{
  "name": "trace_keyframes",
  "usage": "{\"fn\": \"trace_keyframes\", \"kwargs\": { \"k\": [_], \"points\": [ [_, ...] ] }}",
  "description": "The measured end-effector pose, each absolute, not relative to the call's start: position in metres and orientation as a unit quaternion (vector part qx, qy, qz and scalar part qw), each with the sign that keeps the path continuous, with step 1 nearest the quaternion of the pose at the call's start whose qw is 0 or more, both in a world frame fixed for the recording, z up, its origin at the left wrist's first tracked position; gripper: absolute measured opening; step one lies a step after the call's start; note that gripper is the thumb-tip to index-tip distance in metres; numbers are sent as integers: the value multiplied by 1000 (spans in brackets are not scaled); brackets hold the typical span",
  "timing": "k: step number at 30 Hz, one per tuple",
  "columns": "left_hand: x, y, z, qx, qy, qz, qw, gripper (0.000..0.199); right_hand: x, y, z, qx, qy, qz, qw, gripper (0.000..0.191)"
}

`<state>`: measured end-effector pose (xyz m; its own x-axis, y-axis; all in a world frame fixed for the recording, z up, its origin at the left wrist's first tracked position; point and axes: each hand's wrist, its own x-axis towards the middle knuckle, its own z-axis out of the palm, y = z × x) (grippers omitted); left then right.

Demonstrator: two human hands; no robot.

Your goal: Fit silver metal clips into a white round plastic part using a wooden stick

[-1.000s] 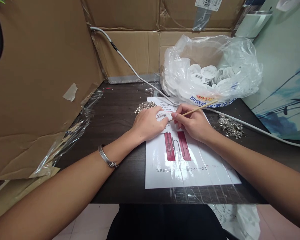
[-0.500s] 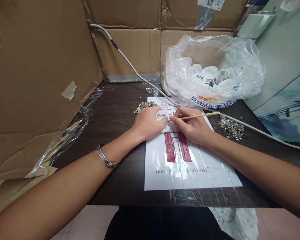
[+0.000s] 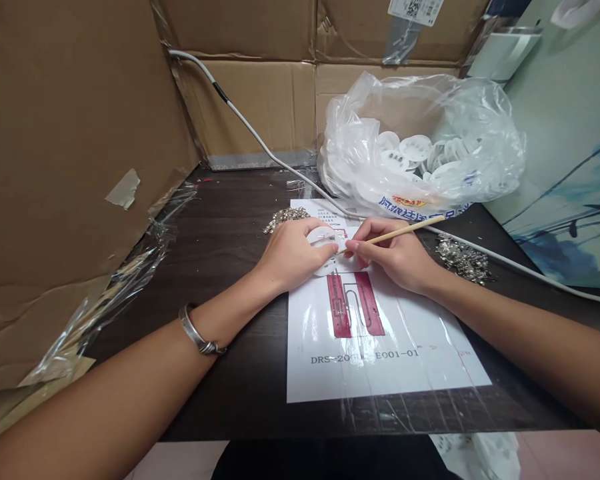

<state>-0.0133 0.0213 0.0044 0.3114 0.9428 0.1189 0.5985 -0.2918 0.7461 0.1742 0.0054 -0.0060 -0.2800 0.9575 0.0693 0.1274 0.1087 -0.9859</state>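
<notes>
My left hand [image 3: 294, 255] pinches a round white disc [image 3: 324, 267] between thumb and fingers, above a printed sheet [image 3: 375, 370]. Small dark marks or parts show on the disc; they are too small to name. My right hand [image 3: 393, 253] grips a thin wooden stick [image 3: 405, 231] like a pen. The stick's lower tip meets the disc beside my left thumb, and its other end points up to the right. Beyond my left hand lies a pile of small shiny metal pieces [image 3: 286, 217]. A second pile of metal pieces [image 3: 463, 259] lies right of my right hand.
At the back right, a clear plastic bag [image 3: 347, 160] holds several white discs [image 3: 415, 148]. A grey cable [image 3: 265, 137] crosses the dark table [image 3: 230, 393] diagonally. Cardboard walls [image 3: 260, 100] enclose the back and left. A pale panel [image 3: 570, 167] stands to the right.
The stick now tilts more steeply, its far end raised. More of the white disc shows below my left thumb. The whole view has shifted slightly.
</notes>
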Motion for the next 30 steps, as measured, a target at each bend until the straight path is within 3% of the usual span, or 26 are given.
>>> {"fn": "trace_keyframes", "kwargs": {
  "k": [16, 30],
  "points": [
    [-12, 19, 7, 802, 509, 247, 193, 17, 177, 8, -10, -443, -676, 426, 406, 29],
    [-11, 19, 7, 798, 511, 243, 208, 20, 174, 6, -8, -450, -681, 412, 404, 30]
  ]
}}
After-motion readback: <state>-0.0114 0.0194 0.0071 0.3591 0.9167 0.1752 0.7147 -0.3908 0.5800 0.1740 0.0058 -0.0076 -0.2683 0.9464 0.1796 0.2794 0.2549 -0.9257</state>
